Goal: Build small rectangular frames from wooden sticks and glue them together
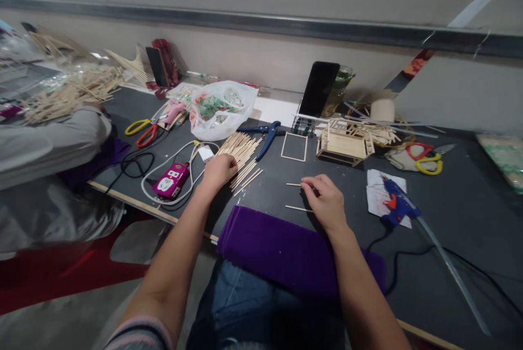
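My left hand (pixel 220 171) rests at the near left edge of a pile of thin wooden sticks (pixel 242 146), its fingers curled; what they hold, if anything, is hidden. My right hand (pixel 324 197) pinches the right end of a short wooden stick (pixel 293 184) at the table surface. A second wooden stick (pixel 298 208) lies just below, its right end by my right hand. Beyond them lies a square stick frame (pixel 305 148) flat on the dark table. To its right stands a small wooden model (pixel 345 144) built of sticks.
A blue glue gun (pixel 394 203) lies on paper at right. Nearby are scissors (pixel 429 162), a phone (pixel 321 88), blue cutters (pixel 267 140), a plastic bag (pixel 220 110) and a purple power socket (pixel 171 180). Folded purple cloth (pixel 278 246) covers the front edge. Another person's sleeve (pixel 57 137) is at left.
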`<act>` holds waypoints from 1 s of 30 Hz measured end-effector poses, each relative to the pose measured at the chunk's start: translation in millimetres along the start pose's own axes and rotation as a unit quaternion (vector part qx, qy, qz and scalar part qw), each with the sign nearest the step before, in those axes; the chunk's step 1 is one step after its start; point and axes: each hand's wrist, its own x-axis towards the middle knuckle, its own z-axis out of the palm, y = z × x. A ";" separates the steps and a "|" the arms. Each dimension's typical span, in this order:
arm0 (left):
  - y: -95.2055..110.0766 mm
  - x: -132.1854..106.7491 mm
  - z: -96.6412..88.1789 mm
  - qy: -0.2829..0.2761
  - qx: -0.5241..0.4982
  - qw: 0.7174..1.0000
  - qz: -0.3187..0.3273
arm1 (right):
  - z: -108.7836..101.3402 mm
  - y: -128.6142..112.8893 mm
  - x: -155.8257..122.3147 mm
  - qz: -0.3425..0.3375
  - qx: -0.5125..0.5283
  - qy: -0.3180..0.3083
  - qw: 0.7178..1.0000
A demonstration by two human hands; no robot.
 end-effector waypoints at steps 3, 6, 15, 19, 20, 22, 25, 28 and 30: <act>-1.3 -6.9 4.0 -0.015 -0.079 0.997 0.023 | 0.5 -0.8 0.0 -0.003 -0.002 -0.003 1.000; 6.1 -15.6 7.8 -0.036 -0.113 0.992 0.045 | 1.3 -1.5 0.0 -0.004 -0.003 -0.004 1.000; 38.8 -20.2 9.7 -0.050 0.097 0.993 0.040 | 0.8 0.6 0.5 -0.007 0.004 0.009 1.000; 43.2 -15.7 5.3 -0.060 0.101 0.993 0.014 | -5.8 -0.5 2.3 -0.003 0.005 0.029 1.000; 44.3 -15.8 2.8 -0.060 0.072 0.996 0.004 | -8.7 -0.8 3.0 0.000 0.006 0.036 0.999; 48.8 -18.0 -2.0 -0.072 -0.050 0.996 -0.004 | -16.1 0.2 4.6 0.014 0.007 0.055 0.998; 64.4 -25.1 -2.6 -0.132 -0.313 0.940 0.003 | -30.3 6.7 7.8 0.048 0.029 0.102 0.993; 86.8 -32.7 10.1 -0.174 -0.464 0.868 -0.023 | -43.8 15.6 10.3 0.101 0.093 0.164 0.977; 99.9 -36.7 24.0 -0.175 -0.498 0.848 -0.043 | -48.7 17.6 10.7 0.130 0.142 0.175 0.966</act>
